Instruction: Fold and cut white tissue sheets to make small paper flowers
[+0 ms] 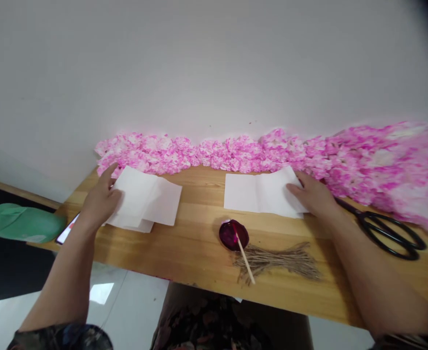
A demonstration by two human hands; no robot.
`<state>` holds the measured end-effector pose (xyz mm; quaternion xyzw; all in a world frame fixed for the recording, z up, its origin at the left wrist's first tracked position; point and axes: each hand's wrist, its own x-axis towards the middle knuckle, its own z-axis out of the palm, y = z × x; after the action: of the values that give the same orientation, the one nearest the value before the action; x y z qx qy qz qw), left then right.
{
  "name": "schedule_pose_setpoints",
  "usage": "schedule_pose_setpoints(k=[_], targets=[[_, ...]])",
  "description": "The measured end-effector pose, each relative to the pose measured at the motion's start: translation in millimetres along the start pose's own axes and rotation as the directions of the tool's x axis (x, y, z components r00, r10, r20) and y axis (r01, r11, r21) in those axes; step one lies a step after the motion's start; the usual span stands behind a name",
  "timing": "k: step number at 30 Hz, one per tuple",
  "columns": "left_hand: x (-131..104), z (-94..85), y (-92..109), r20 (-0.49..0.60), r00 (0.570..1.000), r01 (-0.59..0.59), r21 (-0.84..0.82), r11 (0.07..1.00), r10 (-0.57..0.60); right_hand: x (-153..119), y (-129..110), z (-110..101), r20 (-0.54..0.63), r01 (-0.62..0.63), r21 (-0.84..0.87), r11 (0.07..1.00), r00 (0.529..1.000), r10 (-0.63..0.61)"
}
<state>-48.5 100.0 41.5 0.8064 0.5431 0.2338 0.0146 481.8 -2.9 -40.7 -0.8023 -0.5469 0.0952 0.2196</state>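
Observation:
At the left of the table, my left hand (102, 197) has its thumb at the edge of a few white paper sheets (135, 197). These sheets overlap unevenly and show a fold line. On the other side, my right hand (310, 192) pinches the right end of another white paper piece (257, 194), creased down its middle. Between and below the papers sits a small dish of dark magenta liquid (230, 233), with a thin wooden stick (246, 258) leaning out of it. A bundle of brown twine pieces (282, 261) lies beside the dish.
Pink-and-white paper flowers (206, 154) line the wall, piling higher at the right (388, 165). Black-handled scissors (390, 233) lie by my right forearm. A phone (67, 231) and a green object (22, 222) are at the left edge of the wooden table (195, 253).

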Motion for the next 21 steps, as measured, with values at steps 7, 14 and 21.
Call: schedule_pose_setpoints(k=[7, 14, 21], targets=[[-8, 15.1, 114, -0.083, 0.985, -0.164, -0.151, 0.975, 0.152, -5, -6, 0, -0.011, -0.008, 0.270, 0.963, 1.000, 0.011], [28, 110.8, 183, 0.358, 0.775, -0.345, -0.451, 0.823, 0.521, -12, -16, 3, 0.077, -0.050, 0.657, 0.752, 0.997, -0.001], [55, 151.8, 170, 0.379, 0.705, -0.548, -0.245, 0.800, 0.600, -6, -7, 9, 0.021, -0.022, 0.582, 0.813, 1.000, 0.012]])
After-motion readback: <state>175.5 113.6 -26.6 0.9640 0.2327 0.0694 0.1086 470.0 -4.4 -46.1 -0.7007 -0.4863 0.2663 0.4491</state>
